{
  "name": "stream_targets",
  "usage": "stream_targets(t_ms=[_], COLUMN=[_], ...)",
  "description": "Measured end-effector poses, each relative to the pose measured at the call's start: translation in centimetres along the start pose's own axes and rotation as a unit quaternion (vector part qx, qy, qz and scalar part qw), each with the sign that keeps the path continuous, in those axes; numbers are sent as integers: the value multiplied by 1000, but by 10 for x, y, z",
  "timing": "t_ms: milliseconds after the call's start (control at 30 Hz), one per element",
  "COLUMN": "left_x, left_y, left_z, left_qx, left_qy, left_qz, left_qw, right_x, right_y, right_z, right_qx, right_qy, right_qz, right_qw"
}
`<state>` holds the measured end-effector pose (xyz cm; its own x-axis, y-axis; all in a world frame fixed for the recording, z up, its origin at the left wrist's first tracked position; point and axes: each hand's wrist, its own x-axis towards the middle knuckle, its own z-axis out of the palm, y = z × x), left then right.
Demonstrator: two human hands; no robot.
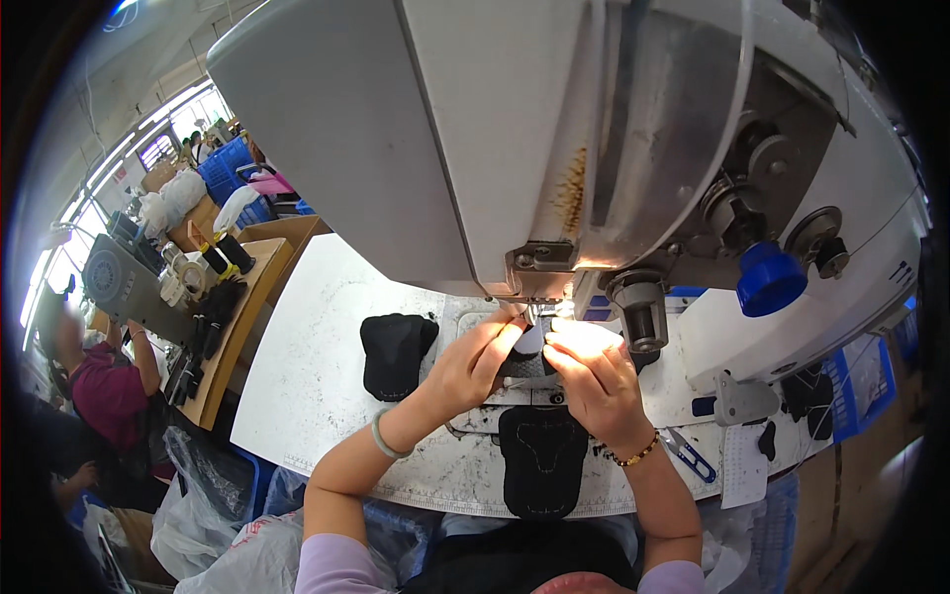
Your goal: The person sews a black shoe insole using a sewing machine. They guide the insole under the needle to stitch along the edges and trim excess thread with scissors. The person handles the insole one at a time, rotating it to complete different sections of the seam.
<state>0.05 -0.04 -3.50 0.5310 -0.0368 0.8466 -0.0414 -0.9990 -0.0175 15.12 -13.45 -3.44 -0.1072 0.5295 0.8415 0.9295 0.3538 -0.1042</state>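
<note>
Both hands are pinching one small black fabric piece (529, 342) under the presser foot of the sewing machine (554, 148): the left hand (475, 358) is gripping its left edge, the right hand (594, 381) its right edge. A larger stitched black panel (541, 460) is lying just below them on the white table (317, 356). A stack of black pieces (394, 353) is sitting to the left, and blue-handled thread snips (690, 455) are lying to the right.

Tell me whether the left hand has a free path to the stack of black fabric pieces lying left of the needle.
Probably yes. The left hand is beside the stack of black fabric pieces, with only bare white table between them. However, its fingers now pinch the small black fabric piece under the needle alongside the right hand.
</note>
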Motion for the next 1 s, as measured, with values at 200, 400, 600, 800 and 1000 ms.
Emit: stream_targets(t_ms=[200, 400, 600, 800, 1000], left_x=[1, 5, 6, 8, 23], left_y=[-6, -6, -18, -23, -12], left_z=[-1, -2, 1, -11, -32], left_qx=[-51, -87, -115, -122, -25], left_qy=[3, 17, 80, 30, -65], left_qz=[-30, -140, -65, -64, 12], left_qw=[998, 986, 988, 990, 997], right_x=[4, 10, 3, 3, 3], right_y=[-2, -7, -10, -6, -1], right_z=[5, 9, 9, 11, 11], right_qx=[-46, -48, -37, -40, -5], right_qy=[27, 53, 41, 56, 71], right_qz=[20, 41, 61, 59, 60], right_qw=[998, 997, 997, 996, 996])
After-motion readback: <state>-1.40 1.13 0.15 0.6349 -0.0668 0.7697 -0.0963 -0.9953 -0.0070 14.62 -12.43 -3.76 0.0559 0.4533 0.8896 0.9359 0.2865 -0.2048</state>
